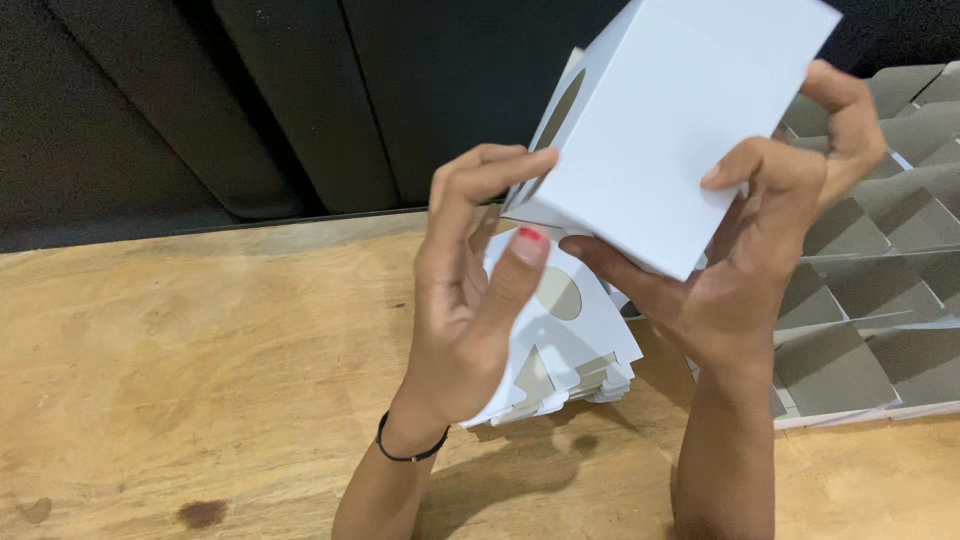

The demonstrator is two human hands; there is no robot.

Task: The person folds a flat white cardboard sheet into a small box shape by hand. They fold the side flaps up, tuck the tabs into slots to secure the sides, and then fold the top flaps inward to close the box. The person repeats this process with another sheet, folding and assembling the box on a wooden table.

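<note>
Counter (180, 350): bare wood, light brown, with dark stains near the 7 o'clock corner; a dark panelled wall stands behind it at 12 o'clock.

Divider tray (870, 290): grey card partitions forming a grid of cells, lying on the counter at 3 o'clock, partly hidden behind the right arm.

White box (670, 130): plain folded card, matt, tilted with one corner downward, a round cut-out visible on its left side; held above the counter at 1 o'clock, clear of the surface.

Stack of flat white blanks (575, 345): unfolded card pieces with round cut-outs, resting on the counter directly beneath the box, partly covered by both hands.

Right hand (770, 250): fingers clamped on the box's right side and underside.

Left hand (470, 290): fingers bent, fingertips pressed to the box's lower left corner; red-painted thumbnail; black band at the wrist.
</note>
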